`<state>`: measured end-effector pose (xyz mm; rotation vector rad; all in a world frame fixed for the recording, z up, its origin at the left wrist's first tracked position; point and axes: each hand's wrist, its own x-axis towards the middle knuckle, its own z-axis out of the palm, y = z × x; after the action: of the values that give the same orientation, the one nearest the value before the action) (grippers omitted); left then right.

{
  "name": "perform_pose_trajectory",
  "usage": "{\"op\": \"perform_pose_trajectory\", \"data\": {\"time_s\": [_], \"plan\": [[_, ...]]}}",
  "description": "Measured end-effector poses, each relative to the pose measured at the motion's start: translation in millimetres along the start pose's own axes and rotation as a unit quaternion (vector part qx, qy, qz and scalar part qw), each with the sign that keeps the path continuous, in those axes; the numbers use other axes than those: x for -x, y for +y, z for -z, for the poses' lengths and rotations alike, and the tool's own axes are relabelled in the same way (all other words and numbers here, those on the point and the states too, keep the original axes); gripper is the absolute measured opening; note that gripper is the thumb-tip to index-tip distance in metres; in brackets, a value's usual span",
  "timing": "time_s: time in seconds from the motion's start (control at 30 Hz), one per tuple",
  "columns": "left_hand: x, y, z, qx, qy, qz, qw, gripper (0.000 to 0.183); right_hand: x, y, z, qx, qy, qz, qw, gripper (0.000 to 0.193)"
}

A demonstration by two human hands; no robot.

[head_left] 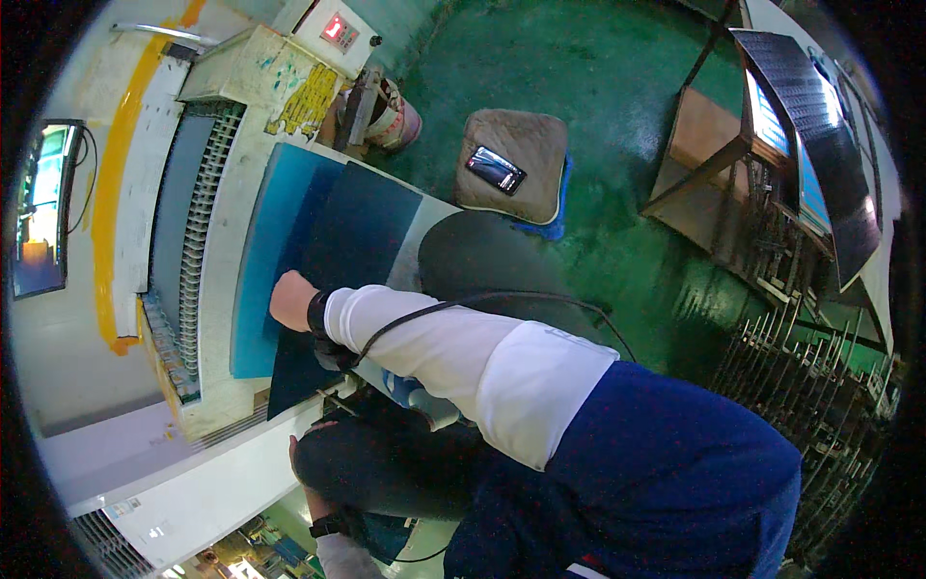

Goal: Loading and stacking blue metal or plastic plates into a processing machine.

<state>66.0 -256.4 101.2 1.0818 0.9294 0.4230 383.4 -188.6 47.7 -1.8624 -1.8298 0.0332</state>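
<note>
My right hand point(292, 301), at the end of a white sleeve with a black wristband, is closed at the left edge of a dark blue sheet point(362, 217). That sheet lies over a lighter blue sheet point(258, 289) on the pale machine's front ledge. The right fingertips are hidden beneath the hand. Lower down, my left hand point(297, 463) is beside my dark-clad knee, which covers most of its fingers. A dark band circles the left wrist.
A row of rollers point(203, 212) runs along the machine, with a control box point(333, 37) above. Beyond are a bucket point(397, 121) and a cushioned stool point(511, 130) bearing a phone point(496, 169). Metal rods point(801, 376) and a wooden stand point(709, 145) occupy the right side.
</note>
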Motion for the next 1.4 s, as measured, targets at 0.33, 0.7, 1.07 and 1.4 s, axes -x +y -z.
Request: {"op": "perform_pose_trajectory", "data": {"time_s": [0.33, 0.7, 1.07, 1.4], "plan": [[-30.5, 8.9, -35.2, 0.072, -0.092, 0.041, 0.992, 0.056, -15.9, 7.0, -5.7, 0.0, -0.002, 0.017, 1.0, 0.008], [-90.9, 4.7, -15.2, 0.224, -0.074, 0.202, 0.95, 0.044, -27.0, 20.4, 12.3, 0.064, -0.141, 0.048, 0.987, 0.024], [-104.0, -29.5, -1.1, 0.118, -0.06, -0.054, 0.99, 0.042, -19.3, 5.3, 23.8, 0.117, -0.206, 0.062, 0.969, 0.038], [-112.4, -17.4, -10.4, 0.189, -0.134, 0.079, 0.97, 0.047, 3.4, 22.7, 2.9, 0.149, -0.134, 0.107, 0.974, 0.037]]}}
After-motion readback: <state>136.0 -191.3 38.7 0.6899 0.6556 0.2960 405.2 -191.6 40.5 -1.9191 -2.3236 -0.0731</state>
